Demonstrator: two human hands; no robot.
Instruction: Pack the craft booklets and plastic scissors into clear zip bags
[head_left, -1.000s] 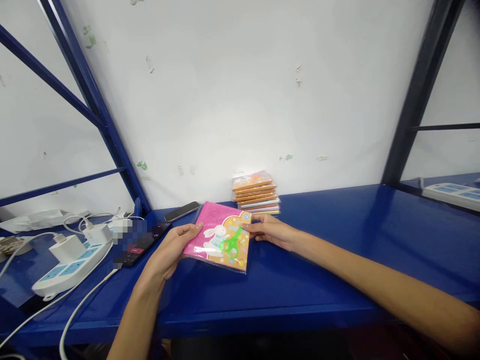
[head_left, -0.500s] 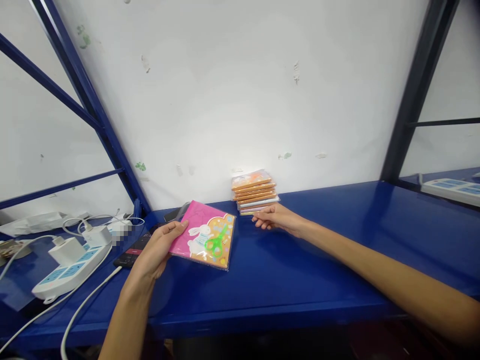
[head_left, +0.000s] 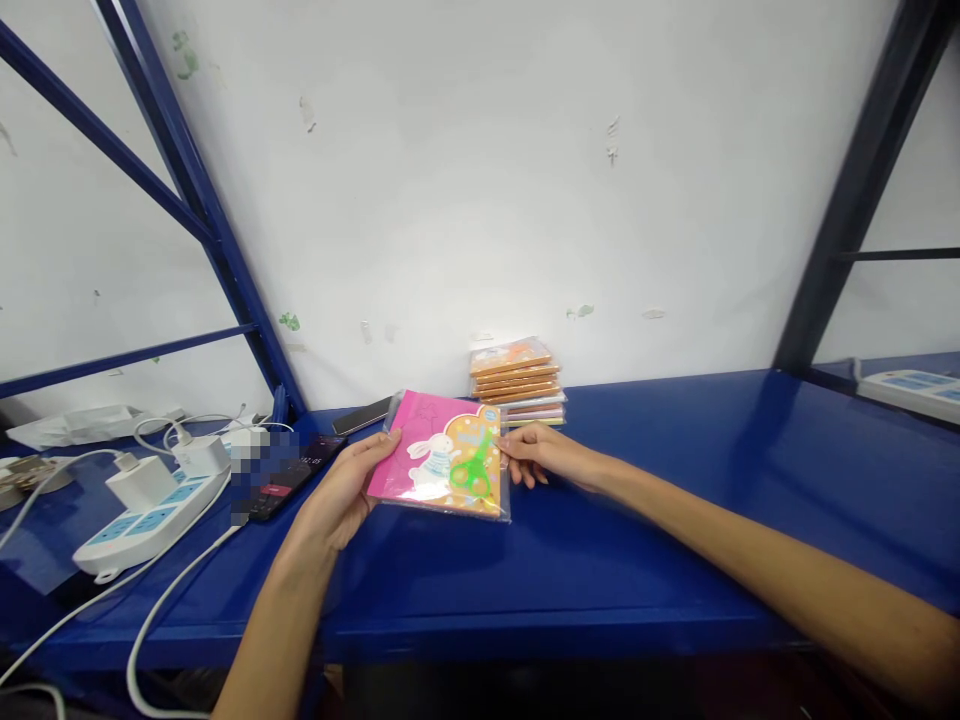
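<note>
A square packet (head_left: 420,440) in clear plastic wrap is held between my two hands above the blue table. Its cover is pink and orange with a white rabbit, and green scissors (head_left: 474,472) show under the wrap. My left hand (head_left: 356,485) grips the packet's left edge, thumb on top. At the right edge, my right hand (head_left: 536,455) pinches the wrap between thumb and forefinger, its other fingers curled below. Behind the packet, a stack of similar wrapped packets (head_left: 517,385) sits against the wall.
On the left lie a white power strip (head_left: 154,520) with plugged-in chargers, white cables (head_left: 161,610) and a lit phone (head_left: 300,475). Another dark flat device (head_left: 365,415) rests behind my left hand. Blue metal posts (head_left: 225,270) frame the table (head_left: 675,480).
The packet has moved right and turned more level. My right hand has come from beside the stack to the packet's right edge and taken hold there.
</note>
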